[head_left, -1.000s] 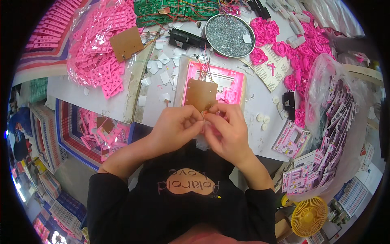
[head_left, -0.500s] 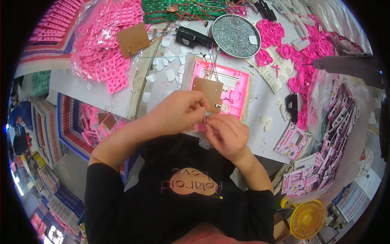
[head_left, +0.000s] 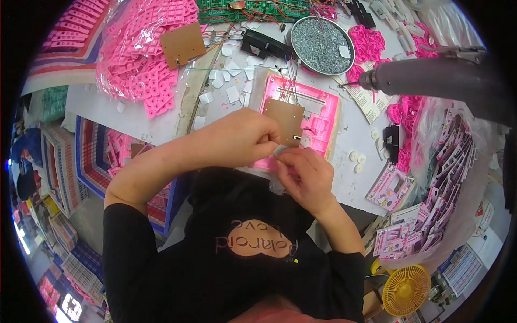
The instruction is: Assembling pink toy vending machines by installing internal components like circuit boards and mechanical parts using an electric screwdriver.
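Observation:
Both hands meet over the near edge of a pink plastic housing (head_left: 332,110). My left hand (head_left: 250,134) is closed, its thumb and forefinger pinched at a small thin whitish piece (head_left: 279,150). From the other side my right hand (head_left: 309,175) pinches the same piece between thumb and fingers. Its exact kind is too small to tell. Inside the housing lies a brown circuit board (head_left: 284,116), with thin wires running from its far side. The left hand hides the board's near left corner and part of the housing.
A grey electric screwdriver (head_left: 425,78) juts in from the right. A round tray of screws (head_left: 323,46) stands behind the housing, beside a black plastic part (head_left: 266,44). Bagged pink parts (head_left: 137,54) lie at left, printed panels (head_left: 441,188) at right, white scraps (head_left: 232,95) near the housing.
The screwdriver reaches further left and looks larger. The bench has shifted slightly right in view. My hands stay together, and more of the whitish piece shows between the fingers.

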A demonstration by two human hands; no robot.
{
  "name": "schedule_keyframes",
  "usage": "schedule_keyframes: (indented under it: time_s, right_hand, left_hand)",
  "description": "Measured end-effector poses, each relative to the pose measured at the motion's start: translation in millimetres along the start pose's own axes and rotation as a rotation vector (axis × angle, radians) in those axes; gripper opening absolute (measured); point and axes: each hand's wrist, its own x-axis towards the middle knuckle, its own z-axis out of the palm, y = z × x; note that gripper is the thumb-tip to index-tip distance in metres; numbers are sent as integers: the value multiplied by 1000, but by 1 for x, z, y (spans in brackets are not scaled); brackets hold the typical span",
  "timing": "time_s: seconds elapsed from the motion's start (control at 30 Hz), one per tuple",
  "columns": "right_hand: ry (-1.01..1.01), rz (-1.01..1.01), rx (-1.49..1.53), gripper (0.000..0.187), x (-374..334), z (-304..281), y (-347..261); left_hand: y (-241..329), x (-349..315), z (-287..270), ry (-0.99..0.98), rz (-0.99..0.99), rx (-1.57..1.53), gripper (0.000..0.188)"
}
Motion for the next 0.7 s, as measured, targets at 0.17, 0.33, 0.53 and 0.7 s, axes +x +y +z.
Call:
schedule_keyframes:
  time_s: [0.17, 0.33, 0.53, 0.7]
  right_hand:
    - [-7, -19, -54, 22, 1, 2, -4]
    - [-16, -105, -130, 26, 5, -2, -2]
    - [-81, -24, -139, 23, -1, -6, -3]
    - [13, 56, 18, 18, 0, 2, -5]
  left_hand:
    - [-13, -1, 7, 48, 78, 9, 16]
    - [-17, -3, 10, 161, 234, 153, 16]
    - [-24, -3, 22, 310, 323, 123, 17]
    - [-28, -4, 29, 356, 293, 102, 21]
